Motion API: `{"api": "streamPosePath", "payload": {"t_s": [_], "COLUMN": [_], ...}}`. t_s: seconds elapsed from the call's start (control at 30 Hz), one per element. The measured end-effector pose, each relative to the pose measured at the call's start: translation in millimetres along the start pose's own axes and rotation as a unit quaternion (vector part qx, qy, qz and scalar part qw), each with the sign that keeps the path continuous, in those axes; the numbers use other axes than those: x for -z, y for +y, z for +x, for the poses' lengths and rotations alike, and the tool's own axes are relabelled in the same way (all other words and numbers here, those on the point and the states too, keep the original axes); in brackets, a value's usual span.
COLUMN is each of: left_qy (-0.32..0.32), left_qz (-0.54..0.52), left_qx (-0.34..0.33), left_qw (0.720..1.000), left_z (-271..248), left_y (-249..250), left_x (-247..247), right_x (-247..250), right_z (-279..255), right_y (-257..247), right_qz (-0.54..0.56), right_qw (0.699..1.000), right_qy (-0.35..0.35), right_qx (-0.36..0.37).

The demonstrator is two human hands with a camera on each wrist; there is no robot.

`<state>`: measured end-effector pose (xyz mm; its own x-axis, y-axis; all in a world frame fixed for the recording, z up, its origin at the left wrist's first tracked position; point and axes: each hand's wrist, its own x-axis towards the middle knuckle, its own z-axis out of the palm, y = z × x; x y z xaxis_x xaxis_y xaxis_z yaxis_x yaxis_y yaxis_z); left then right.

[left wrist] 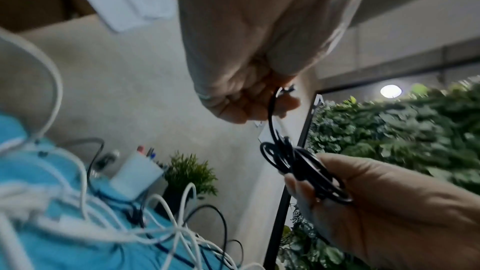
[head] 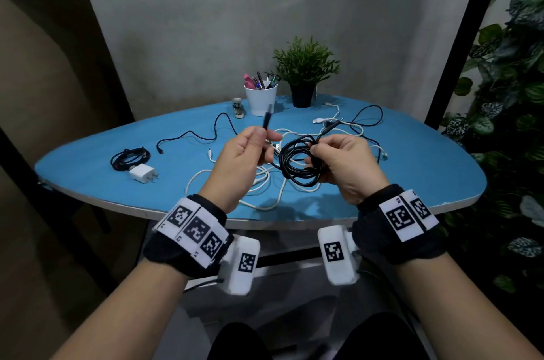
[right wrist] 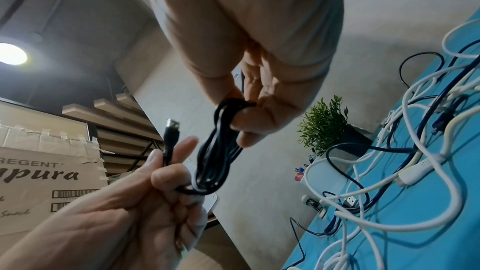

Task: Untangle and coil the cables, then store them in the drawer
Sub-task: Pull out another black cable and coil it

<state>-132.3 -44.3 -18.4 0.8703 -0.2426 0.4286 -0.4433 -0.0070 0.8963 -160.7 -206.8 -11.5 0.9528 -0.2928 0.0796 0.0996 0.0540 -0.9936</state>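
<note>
Covering much of the thin black coiled cable (head: 297,161), the right hand (head: 343,166) clenches the loops above the blue oval tabletop (head: 412,159), so the innermost turns are hard to make out. Left hand (head: 240,159), raised beside it, pinches the cable's free end upright. Only the right-wrist view resolves the metal USB plug (right wrist: 173,125) at that end.
</note>
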Motion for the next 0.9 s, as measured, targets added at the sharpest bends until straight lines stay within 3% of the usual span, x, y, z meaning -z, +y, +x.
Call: {"api": "streamPosePath", "payload": {"t_s": [0.1, 0.4, 0.57, 0.73, 0.8, 0.9], "left_qy": [-0.052, -0.097, -0.047, 0.044, 0.028, -0.043], "left_qz": [0.105, 0.231, 0.341, 0.325, 0.323, 0.224], "left_qx": [-0.019, -0.014, -0.047, -0.082, -0.059, 0.044], "left_qw": [0.993, 0.968, 0.938, 0.941, 0.944, 0.973], "left_z": [1.0, -3.0, -5.8, -5.5, -5.0, -4.5], "left_y": [2.2, 11.2, 14.8, 4.7, 0.9, -3.0], "left_x": [6.9, 14.1, 2.8, -7.8, -8.6, -9.6], "right_x": [-0.9, -0.7, -4.7, -6.5, -5.7, -5.3], "right_z": [-1.0, -2.5, -6.2, -11.8, -13.4, -13.4], "right_y": [0.7, -1.3, 0.4, -3.4, -4.8, -5.5], "right_qz": [0.005, 0.005, -0.007, 0.004, 0.012, 0.011], "right_qw": [1.0, 1.0, 0.999, 0.997, 0.996, 0.995], "right_qy": [-0.002, -0.016, -0.036, -0.062, -0.076, -0.093], "right_qx": [0.006, 0.019, 0.033, 0.037, 0.039, 0.042]}}
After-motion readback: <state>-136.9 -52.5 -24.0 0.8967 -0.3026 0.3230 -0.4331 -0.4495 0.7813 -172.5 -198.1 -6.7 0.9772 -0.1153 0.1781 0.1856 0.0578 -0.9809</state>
